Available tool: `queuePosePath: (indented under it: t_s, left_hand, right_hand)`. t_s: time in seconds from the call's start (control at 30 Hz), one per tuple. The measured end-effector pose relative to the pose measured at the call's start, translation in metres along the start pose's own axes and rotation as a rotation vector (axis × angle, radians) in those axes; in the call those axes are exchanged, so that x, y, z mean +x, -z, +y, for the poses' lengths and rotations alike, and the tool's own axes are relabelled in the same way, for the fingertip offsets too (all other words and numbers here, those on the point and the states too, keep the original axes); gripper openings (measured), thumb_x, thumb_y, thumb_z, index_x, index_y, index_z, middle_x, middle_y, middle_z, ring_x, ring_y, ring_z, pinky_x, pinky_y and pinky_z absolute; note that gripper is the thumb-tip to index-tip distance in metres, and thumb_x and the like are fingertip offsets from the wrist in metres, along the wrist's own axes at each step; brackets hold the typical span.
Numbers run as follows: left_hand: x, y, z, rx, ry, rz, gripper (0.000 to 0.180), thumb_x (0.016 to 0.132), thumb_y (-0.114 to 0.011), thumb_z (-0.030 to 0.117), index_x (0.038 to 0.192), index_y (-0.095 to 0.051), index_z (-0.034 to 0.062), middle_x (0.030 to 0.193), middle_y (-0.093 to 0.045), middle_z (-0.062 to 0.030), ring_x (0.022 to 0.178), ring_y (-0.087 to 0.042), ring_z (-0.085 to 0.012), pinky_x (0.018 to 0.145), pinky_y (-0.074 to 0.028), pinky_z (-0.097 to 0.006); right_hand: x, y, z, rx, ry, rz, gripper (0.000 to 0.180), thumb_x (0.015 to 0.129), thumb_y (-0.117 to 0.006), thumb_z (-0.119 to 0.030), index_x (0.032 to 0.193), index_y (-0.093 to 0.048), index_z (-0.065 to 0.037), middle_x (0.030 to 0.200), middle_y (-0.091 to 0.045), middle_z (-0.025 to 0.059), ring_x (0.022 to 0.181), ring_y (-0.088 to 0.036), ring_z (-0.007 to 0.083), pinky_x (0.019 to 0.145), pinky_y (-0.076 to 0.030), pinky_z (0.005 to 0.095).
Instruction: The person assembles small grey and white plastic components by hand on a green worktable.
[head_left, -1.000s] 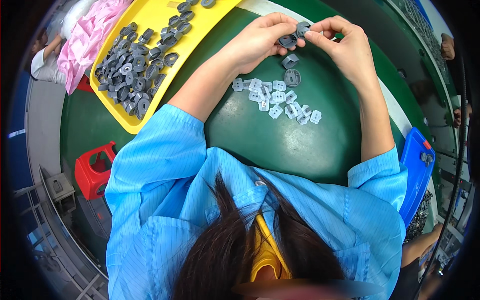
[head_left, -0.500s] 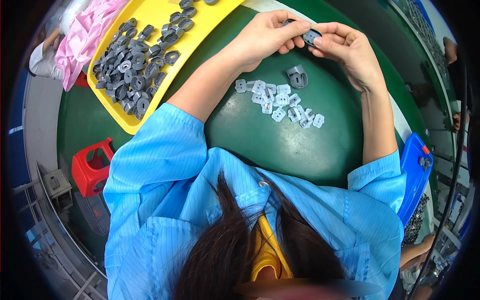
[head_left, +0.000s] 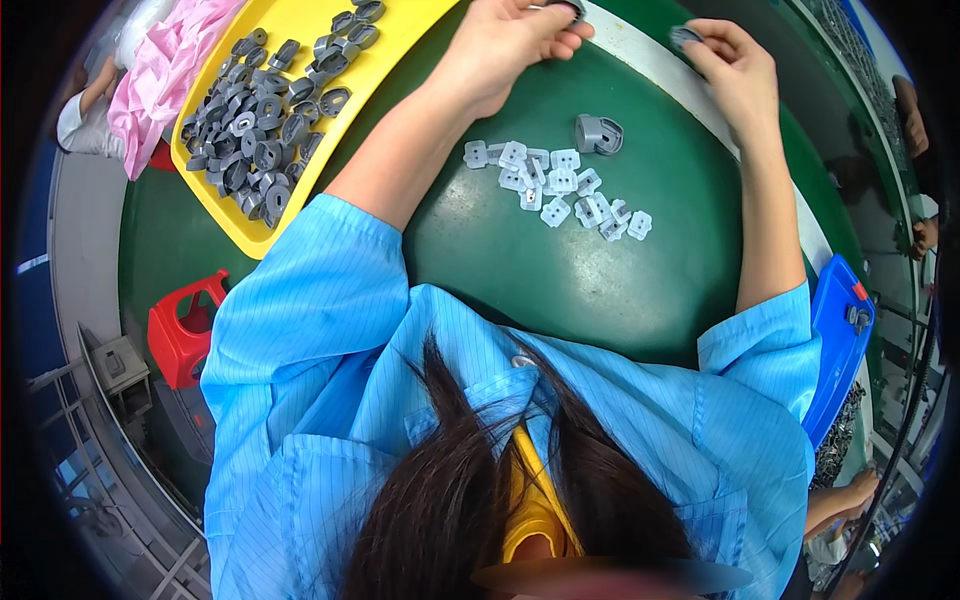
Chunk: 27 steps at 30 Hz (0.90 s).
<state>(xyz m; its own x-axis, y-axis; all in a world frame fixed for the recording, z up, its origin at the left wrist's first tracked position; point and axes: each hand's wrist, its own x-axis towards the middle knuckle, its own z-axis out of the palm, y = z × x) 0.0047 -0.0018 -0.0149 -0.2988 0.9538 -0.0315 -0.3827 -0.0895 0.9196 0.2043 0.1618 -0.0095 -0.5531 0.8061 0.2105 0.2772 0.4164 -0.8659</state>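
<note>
At the far edge of the green table [head_left: 480, 260], my left hand [head_left: 505, 45] pinches a dark grey plastic part [head_left: 572, 8], which the fingers and the frame's top edge partly hide. Off to its right, my right hand [head_left: 738, 72] holds a small dark oval plastic piece [head_left: 685, 37] between thumb and fingers. A gap separates the two hands. Nearer to me lies a loose grey plastic housing [head_left: 599, 134], and beside it a scattered group of small translucent white plastic pieces [head_left: 562, 181].
A yellow tray [head_left: 390, 70] at the left carries a heap of grey plastic housings [head_left: 262, 150]. Left of the table are a red stool [head_left: 180, 340] and pink cloth [head_left: 180, 70]. At the right sits a blue tray [head_left: 832, 340]. Other people's hands [head_left: 855, 492] show at the right rim.
My hands have drawn apart, the left going up and left with the grey part, the right going right with the oval piece. The loose grey housing has turned slightly in view.
</note>
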Motion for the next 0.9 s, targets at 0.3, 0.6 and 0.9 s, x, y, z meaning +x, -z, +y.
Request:
queuePosePath:
  t_s: [0.3, 0.6, 0.9]
  left_hand:
    - [-0.037, -0.049, 0.015, 0.807, -0.611, -0.411, 0.021, 0.088, -0.058, 0.008, 0.108, -0.065, 0.0065, 0.093, -0.066, -0.0053, 0.089, -0.062, -0.0149, 0.085, -0.049, -0.029]
    - [-0.028, -0.025, -0.007, 1.364, -0.785, -0.389, 0.019, 0.083, -0.060, 0.009, 0.101, -0.064, 0.0088, 0.088, -0.061, -0.0088, 0.090, -0.060, -0.0291, 0.081, -0.049, -0.040]
    - [-0.086, -0.003, 0.020, 1.155, -0.731, -0.256, 0.016, 0.082, -0.062, 0.006, 0.097, -0.067, 0.0079, 0.090, -0.065, -0.0068, 0.093, -0.060, -0.0228, 0.094, -0.043, -0.037]
  right_hand:
    - [-0.003, 0.032, -0.009, -0.533, 0.036, 0.102, 0.025, 0.080, -0.070, -0.019, 0.101, -0.069, -0.006, 0.078, -0.064, -0.0026, 0.076, -0.059, 0.0079, 0.075, -0.048, 0.0247]
    - [-0.105, 0.014, -0.094, -0.441, 0.056, -0.725, 0.021, 0.068, -0.075, -0.006, 0.083, -0.062, 0.002, 0.071, -0.061, 0.0139, 0.067, -0.061, 0.0293, 0.062, -0.050, 0.0358]
    - [-0.111, 0.017, -0.102, -0.012, -0.177, -1.030, 0.014, 0.071, -0.071, -0.001, 0.076, -0.058, -0.001, 0.069, -0.060, 0.0035, 0.063, -0.060, 0.0125, 0.059, -0.049, 0.0284]
